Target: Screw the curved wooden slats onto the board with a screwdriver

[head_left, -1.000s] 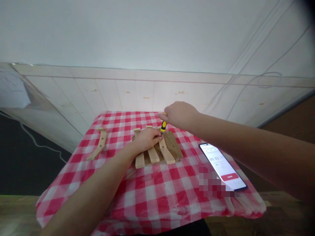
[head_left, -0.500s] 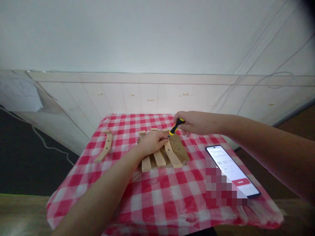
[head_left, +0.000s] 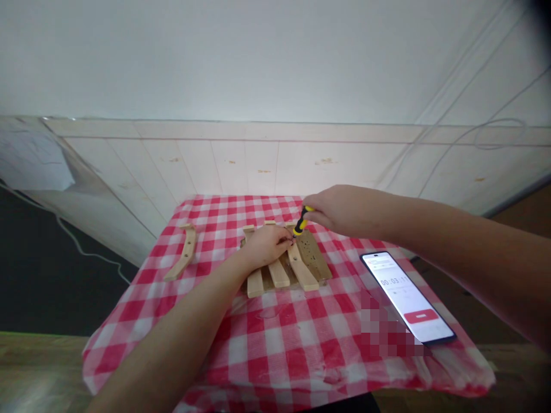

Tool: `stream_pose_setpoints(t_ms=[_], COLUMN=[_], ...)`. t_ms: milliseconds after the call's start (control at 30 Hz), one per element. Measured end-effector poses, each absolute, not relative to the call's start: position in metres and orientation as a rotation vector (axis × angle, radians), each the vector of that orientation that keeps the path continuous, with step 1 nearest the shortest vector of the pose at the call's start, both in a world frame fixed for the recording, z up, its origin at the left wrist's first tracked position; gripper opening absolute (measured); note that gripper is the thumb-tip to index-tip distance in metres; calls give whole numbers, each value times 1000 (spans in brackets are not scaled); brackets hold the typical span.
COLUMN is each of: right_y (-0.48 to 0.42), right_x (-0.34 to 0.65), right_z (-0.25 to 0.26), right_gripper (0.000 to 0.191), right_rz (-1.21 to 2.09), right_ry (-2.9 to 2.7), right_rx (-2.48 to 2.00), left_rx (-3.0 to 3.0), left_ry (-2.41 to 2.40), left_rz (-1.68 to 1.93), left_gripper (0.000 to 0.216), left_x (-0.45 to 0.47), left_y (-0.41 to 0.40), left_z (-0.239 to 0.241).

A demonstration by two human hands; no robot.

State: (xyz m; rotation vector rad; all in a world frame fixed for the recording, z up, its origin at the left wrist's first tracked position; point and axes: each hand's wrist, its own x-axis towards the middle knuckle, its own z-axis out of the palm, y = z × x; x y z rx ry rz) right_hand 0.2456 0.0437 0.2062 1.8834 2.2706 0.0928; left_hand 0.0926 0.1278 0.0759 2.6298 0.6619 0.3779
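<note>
A wooden slat assembly (head_left: 287, 269), three pale slats across a darker board, lies in the middle of a red and white checked tablecloth (head_left: 279, 332). My left hand (head_left: 266, 244) rests on the slats with fingers curled, pinching near the screwdriver's tip; what it pinches is too small to see. My right hand (head_left: 336, 210) grips a yellow and black screwdriver (head_left: 300, 223), held steeply with its tip down on the right slat.
A loose curved wooden piece (head_left: 183, 259) lies at the cloth's left. A smartphone (head_left: 407, 295) showing a timer lies at the right, near the table edge. A white panelled wall stands behind the table, with thin cables on it.
My right hand tilted the screwdriver lower and off to the right, then raised it steeper again onto the slat. The left hand stayed on the slats. The camera view shifted slightly.
</note>
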Motion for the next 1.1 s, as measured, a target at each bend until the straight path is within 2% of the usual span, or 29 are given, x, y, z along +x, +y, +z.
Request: stream_pose_setpoints(t_ms=[100,167,233,367,433,567,633,733,900,1033,1100], right_y=[49,53,54,46,44,55,60,57,45,51,55], right_x=[237,237,240,243,240,238,241,247,243,234,233], right_z=[204,202,202,207,208,200,196,193,198,195,191], right_gripper=[53,47,38,32,35,55,50,39,40,56,52], right_rz=[328,311,160,-9,62,301,248,128,94,343,372], right_ry=[2097,2220,2400,2468,2377,2131,2260,2531,2443,2104,2223], right_rx=[2038,2048,1967,1826,1833,2105,2140,1948,1825,2055,2067], left_rx=[2648,2661,2665,2653,2647,2662,2661,2664,2669,2654,2626], left_ry=[699,724,751,742,724,719,739,747,715,734,730], left_rz=[340,318,315,321,320,283,273,291,290,265,265], left_gripper=[22,23,23,24,23,22,23,23,25,22,19], left_x=[93,93,94,94,94,94,94,94,94,94,92], left_y=[125,123,122,123,123,124,124,124,124,124,124], left_z=[82,86,88,87,86,86,86,86,86,88,89])
